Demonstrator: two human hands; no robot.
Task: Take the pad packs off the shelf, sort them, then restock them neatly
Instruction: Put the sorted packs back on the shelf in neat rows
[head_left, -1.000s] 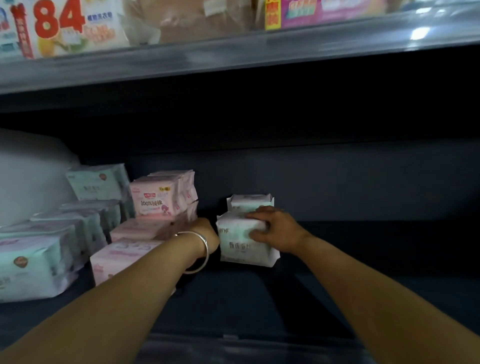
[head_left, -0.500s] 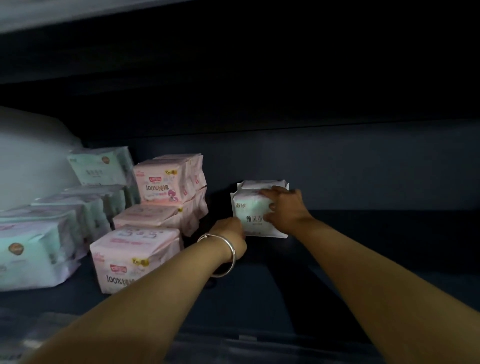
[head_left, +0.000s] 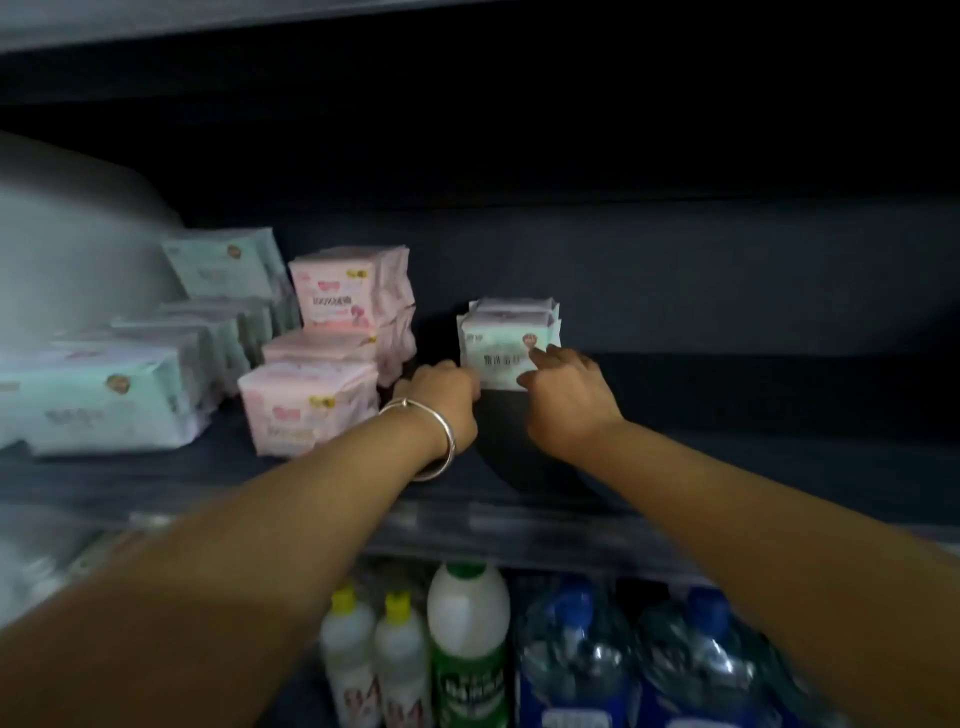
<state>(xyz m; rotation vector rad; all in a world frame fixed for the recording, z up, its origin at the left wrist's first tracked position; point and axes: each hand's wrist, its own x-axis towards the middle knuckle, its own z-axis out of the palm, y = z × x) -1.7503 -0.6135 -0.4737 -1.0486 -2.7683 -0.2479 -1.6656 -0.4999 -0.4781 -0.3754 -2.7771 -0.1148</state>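
Dark shelf (head_left: 727, 415): both hands' fingers touch the mint pack (head_left: 498, 353); grip hidden, cannot tell.

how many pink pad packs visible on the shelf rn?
3 clear fronts: one upright at the back, one lying flat below it, one nearest the shelf edge, all left of the left hand. More pink packs stand behind these, partly hidden; total uncertain.

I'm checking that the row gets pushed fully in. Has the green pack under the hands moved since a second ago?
Yes. The green pack has gone deeper into the shelf, toward the back wall, and now stands level with the upright pink packs instead of ahead of them.
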